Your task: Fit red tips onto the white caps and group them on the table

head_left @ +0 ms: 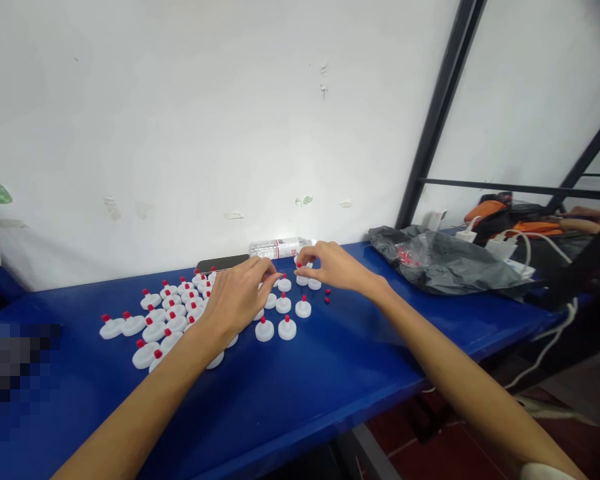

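Note:
Several white round caps with small red tips stand on the blue table. My left hand (240, 297) reaches over the cluster, its thumb and forefinger pinched together beside the red tip of one white cap (284, 285). Whatever lies between those fingers is too small to make out. Just right of it, my right hand (333, 265) has thumb and forefinger closed around a small red tip (299, 265), above a white cap (303, 281). Two loose red tips (328, 295) lie on the table below my right wrist. Part of the cluster is hidden behind my left hand and forearm.
A clear plastic bottle (280, 248) lies along the wall, with a dark phone (222, 263) to its left. On the right, a black plastic bag (430, 263) holds a clear bag of red pieces (411, 255). White cables and a dark metal frame (437, 113) stand beyond.

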A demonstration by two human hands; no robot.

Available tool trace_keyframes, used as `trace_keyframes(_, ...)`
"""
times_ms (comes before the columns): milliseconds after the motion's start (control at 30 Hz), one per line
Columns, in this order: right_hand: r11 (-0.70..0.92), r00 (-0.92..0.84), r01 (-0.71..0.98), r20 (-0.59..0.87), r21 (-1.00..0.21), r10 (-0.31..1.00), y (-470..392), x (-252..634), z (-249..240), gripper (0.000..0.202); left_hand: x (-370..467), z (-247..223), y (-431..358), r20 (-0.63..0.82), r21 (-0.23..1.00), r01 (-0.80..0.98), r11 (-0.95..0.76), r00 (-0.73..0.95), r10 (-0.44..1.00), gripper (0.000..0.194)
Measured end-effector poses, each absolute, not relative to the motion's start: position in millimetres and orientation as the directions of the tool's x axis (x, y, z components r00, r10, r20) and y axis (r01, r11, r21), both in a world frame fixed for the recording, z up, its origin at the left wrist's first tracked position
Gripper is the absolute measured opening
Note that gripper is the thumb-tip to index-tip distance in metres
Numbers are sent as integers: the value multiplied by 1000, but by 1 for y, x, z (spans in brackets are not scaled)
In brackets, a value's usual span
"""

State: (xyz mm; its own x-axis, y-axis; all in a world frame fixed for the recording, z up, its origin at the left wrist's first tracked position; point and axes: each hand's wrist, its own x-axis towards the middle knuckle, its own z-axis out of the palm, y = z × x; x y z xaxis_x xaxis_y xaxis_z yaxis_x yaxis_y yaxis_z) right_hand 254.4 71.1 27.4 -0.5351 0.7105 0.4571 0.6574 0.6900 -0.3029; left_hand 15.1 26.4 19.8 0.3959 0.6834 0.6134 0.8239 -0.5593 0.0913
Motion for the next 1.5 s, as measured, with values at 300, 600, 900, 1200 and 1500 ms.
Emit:
trace_keyframes(300,702,-625,682,336,-204,704,68,245,21,14,18,26,25,576,433,685,-586,290,765,23)
trace_keyframes(600,708,-486,643,559,-292,672,100,262,6,31,14,38,27,229,969,26,-245,269,936,44)
trace_keyframes(900,725,-558,621,481,-298,676,155,295,-34,43,-6,36,35,130,884,-366,290,790,599,109)
trace_keyframes(1200,751,-644,585,387,-306,660,163,285,-45,47,-6,31,38,142,909,-329,256,822,551,111)
trace_keyframes(1500,697,-633,638,293,-328,717,155,287,-27,26,-6,29,40,152,917,-328,226,814,561,107)
